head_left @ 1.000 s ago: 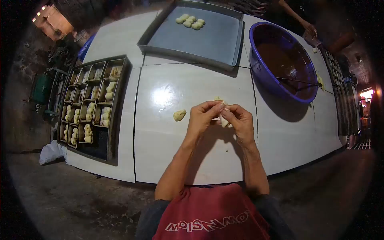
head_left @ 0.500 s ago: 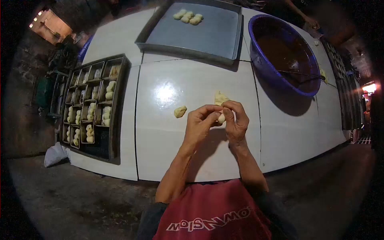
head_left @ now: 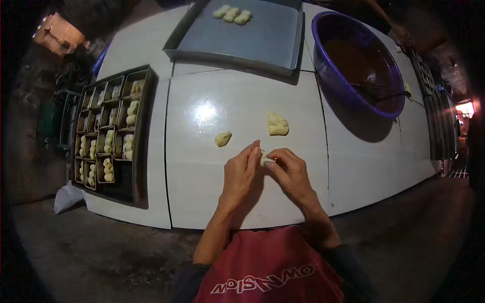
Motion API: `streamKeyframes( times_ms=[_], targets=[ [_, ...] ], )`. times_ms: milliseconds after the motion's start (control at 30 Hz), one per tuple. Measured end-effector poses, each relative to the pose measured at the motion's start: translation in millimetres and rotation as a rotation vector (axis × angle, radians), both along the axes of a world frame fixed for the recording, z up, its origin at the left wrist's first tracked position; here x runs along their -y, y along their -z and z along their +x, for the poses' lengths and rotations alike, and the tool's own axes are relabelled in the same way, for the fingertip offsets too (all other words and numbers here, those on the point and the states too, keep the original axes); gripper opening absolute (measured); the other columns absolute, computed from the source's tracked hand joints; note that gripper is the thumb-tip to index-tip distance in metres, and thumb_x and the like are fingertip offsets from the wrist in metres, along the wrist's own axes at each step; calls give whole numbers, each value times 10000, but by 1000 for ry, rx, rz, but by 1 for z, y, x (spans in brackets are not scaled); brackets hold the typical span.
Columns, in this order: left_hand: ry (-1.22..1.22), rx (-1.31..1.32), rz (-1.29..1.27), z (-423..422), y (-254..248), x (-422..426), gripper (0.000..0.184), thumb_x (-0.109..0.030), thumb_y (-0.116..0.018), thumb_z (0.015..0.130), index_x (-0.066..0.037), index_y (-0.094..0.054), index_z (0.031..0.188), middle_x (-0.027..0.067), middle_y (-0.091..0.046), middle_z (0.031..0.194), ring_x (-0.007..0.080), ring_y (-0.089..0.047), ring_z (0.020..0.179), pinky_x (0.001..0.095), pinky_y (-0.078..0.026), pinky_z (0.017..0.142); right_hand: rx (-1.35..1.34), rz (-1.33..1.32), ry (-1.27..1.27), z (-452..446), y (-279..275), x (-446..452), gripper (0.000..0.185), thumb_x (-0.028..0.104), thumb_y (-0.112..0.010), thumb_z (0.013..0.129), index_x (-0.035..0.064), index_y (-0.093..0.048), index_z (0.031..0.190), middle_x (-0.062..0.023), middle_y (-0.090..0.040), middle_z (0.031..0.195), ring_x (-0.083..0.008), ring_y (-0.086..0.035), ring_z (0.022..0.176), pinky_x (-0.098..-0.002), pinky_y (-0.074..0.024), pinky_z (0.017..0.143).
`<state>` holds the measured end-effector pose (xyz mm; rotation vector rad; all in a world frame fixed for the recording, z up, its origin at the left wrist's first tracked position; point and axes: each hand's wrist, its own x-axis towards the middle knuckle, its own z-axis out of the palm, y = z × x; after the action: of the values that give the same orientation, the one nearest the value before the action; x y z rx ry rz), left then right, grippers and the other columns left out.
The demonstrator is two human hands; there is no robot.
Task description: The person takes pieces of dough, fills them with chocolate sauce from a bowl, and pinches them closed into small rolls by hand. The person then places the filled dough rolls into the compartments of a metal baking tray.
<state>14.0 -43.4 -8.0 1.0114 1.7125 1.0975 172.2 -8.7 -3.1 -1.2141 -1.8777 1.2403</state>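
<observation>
Just above the table, a small piece of pale dough [head_left: 267, 159] is between my two hands, partly hidden by the fingers. My left hand [head_left: 240, 171] cups it from the left, fingers together and pointing up. On the other side, my right hand [head_left: 292, 174] pinches it with thumb and bent fingers. Past my fingertips lies a larger lump of dough [head_left: 278, 124]. A smaller dough lump [head_left: 223, 138] rests on the table to the left of it.
At the left, a dark tray [head_left: 141, 166] carries several small tins, many with dough balls. A large metal pan [head_left: 242, 38] at the back bears a cluster of dough balls [head_left: 232, 14]. A purple basin [head_left: 331, 68] of brown liquid stands at right. Another person's arm [head_left: 381, 12] shows behind it.
My hands have drawn slightly toward me, away from the larger lump, which is now fully visible. My left fingers have straightened upward beside the small dough piece. The view has shifted slightly.
</observation>
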Motion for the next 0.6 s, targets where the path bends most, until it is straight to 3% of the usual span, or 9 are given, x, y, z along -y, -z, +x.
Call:
streamKeyframes(
  times_ms=[33, 133, 167, 267, 400, 467, 533, 567, 600],
  targets=[
    [30, -123, 15, 2, -3, 2, 285, -267, -559, 1003, -79, -711, 1153, 149, -702, 1053, 334, -673, 968, 447, -515, 849, 89, 67, -6, 1, 17, -2, 202, 172, -684, 912, 33, -671, 1058, -122, -670, 974, -267, -676, 816, -349, -536, 734],
    [292, -835, 264, 1, 20, 10, 296, -252, -564, 980, -103, -692, 1201, 192, -581, 1305, 412, -506, 1235, 560, -372, 1035, 145, 55, 26, 9, 28, -7, 196, 177, -666, 919, 42, -683, 1061, -132, -678, 973, -294, -684, 836, -370, -536, 730],
    [367, -783, 194, 2, 30, 14, 316, -278, -604, 944, -113, -688, 1200, 196, -483, 1411, 417, -380, 1343, 671, -248, 1061, 131, 55, 126, 9, 28, -10, 207, 188, -663, 922, 45, -684, 1070, -131, -681, 971, -293, -686, 841, -372, -537, 735],
    [341, -811, 228, 1, 34, 9, 304, -281, -620, 936, -132, -688, 1191, 199, -512, 1374, 433, -421, 1303, 689, -259, 1037, 196, 40, 351, 11, 20, -40, 246, 215, -643, 938, 47, -685, 1113, -142, -672, 1069, -281, -680, 930, -370, -535, 816],
    [141, -671, 380, 1, 28, -15, 439, -273, -697, 892, -27, -616, 1246, 202, -570, 1285, 396, -533, 1195, 534, -380, 1002, 571, 631, 189, 5, 34, -96, 312, 261, -636, 925, 35, -653, 1140, -198, -586, 1251, -307, -633, 1071, -371, -507, 877],
    [114, -708, 361, 6, 30, -36, 611, -303, -771, 815, 20, -554, 1287, 192, -591, 1252, 336, -553, 1143, 474, -395, 959, 598, 710, 78, 6, 42, -107, 328, 280, -634, 917, 24, -633, 1123, -212, -582, 1240, -313, -630, 1070, -376, -504, 872],
    [71, -679, 319, 15, 28, -57, 705, -331, -807, 767, 19, -527, 1311, 191, -598, 1235, 334, -562, 1119, 476, -401, 939, 376, 481, -23, 1, 35, -114, 339, 295, -631, 909, 9, -611, 1089, -217, -614, 1166, -307, -644, 1027, -378, -507, 851],
    [127, -565, 248, 17, 25, -67, 849, -350, -848, 696, 32, -469, 1353, 171, -593, 1248, 339, -547, 1133, 482, -399, 914, 100, -91, 43, 0, 24, -110, 284, 260, -613, 922, -8, -590, 1012, -177, -646, 1034, -254, -648, 953, -371, -511, 822],
    [74, -543, 320, 23, 22, -73, 718, -327, -829, 716, 25, -550, 1276, 151, -658, 1102, 350, -604, 1012, 476, -438, 831, -42, -176, 89, 0, 26, -107, 231, 183, -608, 935, -11, -571, 1055, -123, -642, 913, -187, -631, 874, -318, -508, 765]
  ],
)
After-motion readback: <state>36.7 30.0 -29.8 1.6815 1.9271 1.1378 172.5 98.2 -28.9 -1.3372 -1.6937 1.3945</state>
